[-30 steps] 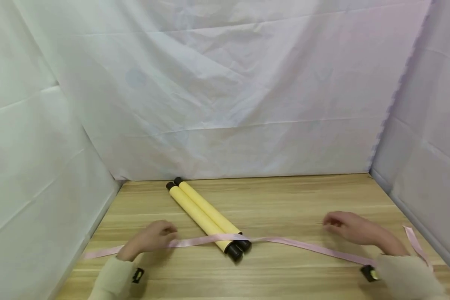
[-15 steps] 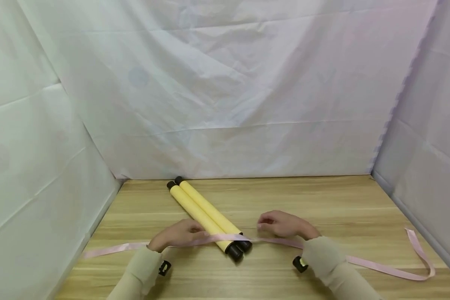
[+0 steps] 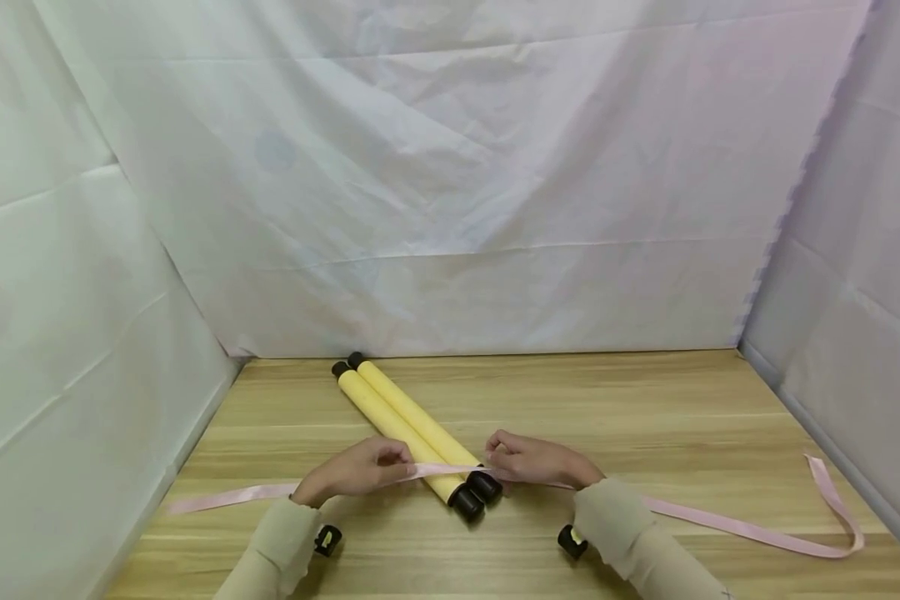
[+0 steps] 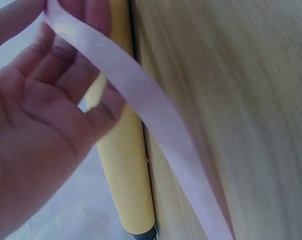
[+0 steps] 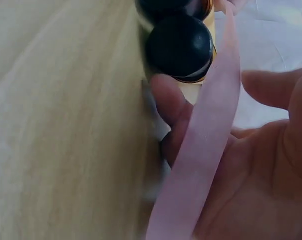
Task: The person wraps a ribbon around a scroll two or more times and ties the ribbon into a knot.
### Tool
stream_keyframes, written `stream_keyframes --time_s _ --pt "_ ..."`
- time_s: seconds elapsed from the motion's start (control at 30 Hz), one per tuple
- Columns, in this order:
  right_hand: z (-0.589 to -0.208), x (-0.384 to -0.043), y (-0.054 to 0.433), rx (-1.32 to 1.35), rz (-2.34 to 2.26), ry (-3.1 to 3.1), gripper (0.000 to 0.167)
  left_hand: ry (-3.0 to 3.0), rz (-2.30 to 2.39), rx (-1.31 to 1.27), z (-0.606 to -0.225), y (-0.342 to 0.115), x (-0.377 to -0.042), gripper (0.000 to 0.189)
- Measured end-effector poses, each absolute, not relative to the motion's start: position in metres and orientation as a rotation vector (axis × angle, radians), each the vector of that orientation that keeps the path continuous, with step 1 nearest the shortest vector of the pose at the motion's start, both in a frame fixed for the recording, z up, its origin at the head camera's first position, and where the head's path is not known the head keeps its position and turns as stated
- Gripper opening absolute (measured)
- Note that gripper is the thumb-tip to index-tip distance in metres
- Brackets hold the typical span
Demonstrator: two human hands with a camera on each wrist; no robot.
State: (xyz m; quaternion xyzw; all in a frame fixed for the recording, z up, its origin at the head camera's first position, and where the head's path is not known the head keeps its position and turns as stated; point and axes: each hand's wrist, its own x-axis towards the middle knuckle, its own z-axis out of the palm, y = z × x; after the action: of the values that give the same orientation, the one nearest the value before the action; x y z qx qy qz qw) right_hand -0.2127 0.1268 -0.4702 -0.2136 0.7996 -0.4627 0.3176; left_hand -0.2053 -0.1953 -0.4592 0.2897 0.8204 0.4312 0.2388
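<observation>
A pink ribbon (image 3: 442, 470) lies crosswise over the near ends of two yellow tubes (image 3: 401, 421) with black caps. My left hand (image 3: 360, 467) pinches the ribbon between thumb and fingertips, left of the tubes. The left wrist view shows the ribbon (image 4: 155, 110) hanging from that pinch. Beside the black caps (image 5: 178, 47), my right hand (image 5: 255, 165) has its fingers loosely bent around the ribbon. Its thumb tip is next to the ribbon's edge, apart from the visible fingers. Part of the ribbon is hidden behind the right hand and sleeve in the head view.
The wooden table (image 3: 607, 392) is bounded by white cloth (image 3: 450, 167) at the back and both sides. The ribbon's left end lies near the table's left edge. Its right end curls back near the right edge.
My right hand has moved left from the far right to the tubes' near ends. The left hand has moved right toward the tubes and now lifts the ribbon a little.
</observation>
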Motion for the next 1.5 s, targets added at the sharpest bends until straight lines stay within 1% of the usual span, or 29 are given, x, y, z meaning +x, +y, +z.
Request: stream_keyframes --time_s 0.17,0.3,0.43,0.57,0.83,0.97,1.2,1.5 --pt "-0.471 -0.214 0.127 -0.540 -1.138 2.162 0.022 2.159 1.266 0.799 -0.459 -0.193 -0.208 0.024" --pt "-0.469 -0.216 0.134 -0.593 -1.090 2.224 0.033 2.172 1.267 0.786 -0.457 -0.191 -0.209 0.027" --pt "-0.467 -0.222 0.147 -0.633 -1.162 2.221 0.044 2.230 1.245 0.786 -0.455 -0.194 -0.212 0.028" --pt "-0.467 -0.226 0.165 -0.612 -1.357 2.095 0.049 2.241 1.247 0.758 -0.456 -0.201 -0.214 0.029" --pt "-0.467 -0.225 0.200 -0.727 -1.573 1.882 0.045 2.289 1.259 0.703 -0.456 -0.227 -0.217 0.031" --pt "-0.467 -0.225 0.215 -0.769 -1.530 1.956 0.044 2.306 1.268 0.673 -0.454 -0.238 -0.217 0.030" --pt "-0.464 -0.224 0.251 -0.713 -1.459 2.047 0.043 2.367 1.258 0.596 -0.452 -0.257 -0.215 0.034" --pt "-0.465 -0.216 0.305 -0.568 -1.395 2.121 0.043 2.443 1.228 0.544 -0.458 -0.285 -0.214 0.033"
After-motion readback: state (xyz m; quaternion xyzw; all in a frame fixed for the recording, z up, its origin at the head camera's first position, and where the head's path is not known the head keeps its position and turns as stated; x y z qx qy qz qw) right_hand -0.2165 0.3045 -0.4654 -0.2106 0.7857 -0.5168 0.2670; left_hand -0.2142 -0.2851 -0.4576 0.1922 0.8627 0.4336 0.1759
